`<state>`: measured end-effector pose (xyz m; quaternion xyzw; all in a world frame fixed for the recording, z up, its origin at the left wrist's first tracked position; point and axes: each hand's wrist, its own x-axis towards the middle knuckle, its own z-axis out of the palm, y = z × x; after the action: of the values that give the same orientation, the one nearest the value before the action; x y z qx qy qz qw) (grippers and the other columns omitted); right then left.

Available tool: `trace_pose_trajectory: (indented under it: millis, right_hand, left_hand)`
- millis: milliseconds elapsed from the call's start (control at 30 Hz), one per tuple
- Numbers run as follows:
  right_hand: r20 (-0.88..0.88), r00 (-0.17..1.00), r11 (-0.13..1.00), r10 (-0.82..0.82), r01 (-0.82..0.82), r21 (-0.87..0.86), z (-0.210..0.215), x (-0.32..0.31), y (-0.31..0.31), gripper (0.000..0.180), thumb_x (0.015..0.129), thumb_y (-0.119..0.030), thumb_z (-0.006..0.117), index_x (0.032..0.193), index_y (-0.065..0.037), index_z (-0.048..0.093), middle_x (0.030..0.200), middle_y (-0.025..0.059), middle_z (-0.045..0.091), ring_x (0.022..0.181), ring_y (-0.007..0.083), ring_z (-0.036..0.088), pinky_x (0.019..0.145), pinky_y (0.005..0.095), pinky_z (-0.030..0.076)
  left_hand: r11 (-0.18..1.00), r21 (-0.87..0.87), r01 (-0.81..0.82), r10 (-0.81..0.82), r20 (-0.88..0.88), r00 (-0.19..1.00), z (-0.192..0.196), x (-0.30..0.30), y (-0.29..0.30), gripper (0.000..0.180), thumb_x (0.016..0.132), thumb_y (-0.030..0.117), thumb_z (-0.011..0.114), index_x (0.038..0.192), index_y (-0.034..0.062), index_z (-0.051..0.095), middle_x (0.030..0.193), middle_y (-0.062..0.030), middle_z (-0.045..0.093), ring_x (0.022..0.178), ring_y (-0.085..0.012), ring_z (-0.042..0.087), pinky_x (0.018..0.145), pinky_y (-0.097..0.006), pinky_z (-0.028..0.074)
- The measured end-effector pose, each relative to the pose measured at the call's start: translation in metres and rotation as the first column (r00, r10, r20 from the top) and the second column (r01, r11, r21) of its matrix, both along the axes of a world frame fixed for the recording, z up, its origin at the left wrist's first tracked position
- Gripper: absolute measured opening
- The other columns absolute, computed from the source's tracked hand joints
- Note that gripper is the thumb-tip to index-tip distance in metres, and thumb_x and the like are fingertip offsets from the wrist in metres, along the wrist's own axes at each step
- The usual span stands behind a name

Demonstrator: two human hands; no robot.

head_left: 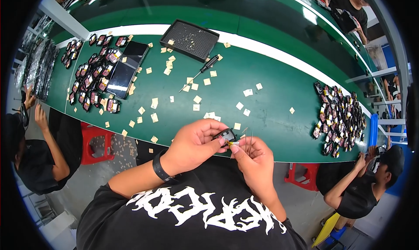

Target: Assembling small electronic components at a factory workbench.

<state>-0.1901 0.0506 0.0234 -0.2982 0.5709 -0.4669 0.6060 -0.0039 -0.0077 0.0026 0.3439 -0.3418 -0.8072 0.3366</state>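
The left hand (192, 144) closes around a small black component (226, 135), thumb and fingers pinching it up off the table so its face is turned to the right hand (254, 156). That hand grips thin metal tweezers (248, 138) and pinches a small yellowish piece at the component's near edge, both hands raised just over the near rim of the green table (270, 93), close to the body for fine work. Scattered beige paper squares (196, 99) lie across the middle of the table, likely peeled backings dropped where they fell. Farther off, a screwdriver (201, 71) rests beside a black tray (189, 39). To the left lies a dark phone (126, 68) among rows of similar components (89, 75); a second heap of components (340, 117) sits at the right, keeping the two batches apart.
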Motion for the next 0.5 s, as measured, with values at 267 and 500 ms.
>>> trace_pose_trajectory:
  millis: [267, 500]
  right_hand:
    - [-0.130, 0.991, 0.998, -0.012, 0.003, -0.070, 0.0017, 0.0022, -0.0004, 0.013, 0.096, -0.003, 0.070, 0.105, 0.006, 0.066, 0.089, 0.0027, 0.071, 0.071, 0.0031, 0.060, 0.062, 0.0179, 0.047]
    - [-0.443, 0.897, 0.973, 0.010, -0.110, -0.201, 0.0001, 0.0028, -0.0044, 0.011, 0.091, -0.004, 0.075, 0.100, 0.004, 0.074, 0.082, 0.0025, 0.067, 0.066, 0.0041, 0.055, 0.057, 0.0218, 0.043]
  left_hand:
    - [0.999, -0.043, 0.010, -0.008, 0.039, 0.999, -0.0012, -0.0038, 0.0011, 0.024, 0.098, -0.008, 0.056, 0.122, -0.0067, 0.057, 0.112, -0.0118, 0.066, 0.104, -0.0165, 0.068, 0.090, -0.032, 0.061]
    - [0.997, -0.069, 0.019, -0.013, 0.093, 0.996, -0.0053, -0.0042, 0.0033, 0.023, 0.098, -0.010, 0.054, 0.120, -0.0071, 0.057, 0.113, -0.0122, 0.067, 0.107, -0.0166, 0.068, 0.092, -0.031, 0.060]
